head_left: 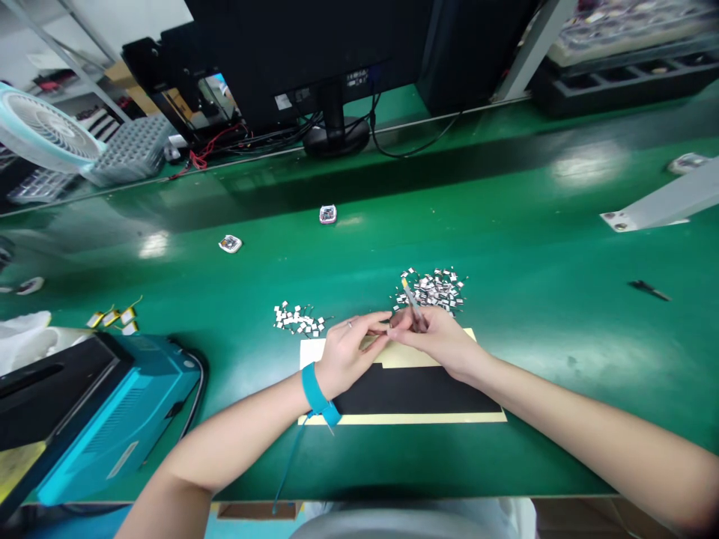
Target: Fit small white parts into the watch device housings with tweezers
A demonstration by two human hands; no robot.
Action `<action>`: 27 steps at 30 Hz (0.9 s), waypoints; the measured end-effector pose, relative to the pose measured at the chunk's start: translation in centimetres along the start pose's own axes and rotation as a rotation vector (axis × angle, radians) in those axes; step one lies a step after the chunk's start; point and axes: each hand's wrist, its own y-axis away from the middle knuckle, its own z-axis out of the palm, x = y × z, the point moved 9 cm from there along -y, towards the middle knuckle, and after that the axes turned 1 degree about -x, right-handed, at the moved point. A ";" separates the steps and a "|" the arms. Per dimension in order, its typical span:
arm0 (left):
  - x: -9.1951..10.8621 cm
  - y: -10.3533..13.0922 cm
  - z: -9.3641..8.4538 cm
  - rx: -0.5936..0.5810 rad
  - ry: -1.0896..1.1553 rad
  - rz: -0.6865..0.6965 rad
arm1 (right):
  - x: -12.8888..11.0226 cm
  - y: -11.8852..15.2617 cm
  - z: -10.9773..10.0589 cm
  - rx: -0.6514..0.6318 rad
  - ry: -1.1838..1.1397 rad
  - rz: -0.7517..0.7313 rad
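My left hand (355,350), with a blue wrist strap (319,393) at its wrist, is closed, thumb and fingers pinched together over a yellow-and-black sheet (427,389). Whatever lies between those fingertips is too small to make out. My right hand (435,335) grips a slim grey tool with a yellow end (410,295), which points up and away. The fingertips of both hands meet. Just beyond the right hand lies a pile of small white parts with dark leads (438,288). A smaller group of similar parts (297,320) sits beyond and left of the left hand.
Two small white-framed devices (328,215) lie farther back. At left are a teal-and-black machine (129,404) and several yellow-wrapped pieces (112,317). A black pen-like item (650,290) and a white metal bracket (663,202) are at right. A monitor stand (335,135) is behind.
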 end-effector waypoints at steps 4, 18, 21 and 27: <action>-0.4 0.0 0.0 0.004 0.096 -0.060 | 0.2 0.1 -0.5 0.006 -0.017 0.046; 0.2 0.0 1.2 -0.095 0.118 0.009 | -0.9 0.7 0.1 -0.025 0.246 -0.032; -0.1 -0.1 1.2 -0.105 0.096 -0.030 | -1.8 0.8 -0.9 0.023 0.550 -0.168; -3.5 -3.1 -6.6 0.190 -0.120 -0.210 | -6.0 2.9 -2.6 0.191 1.175 -0.756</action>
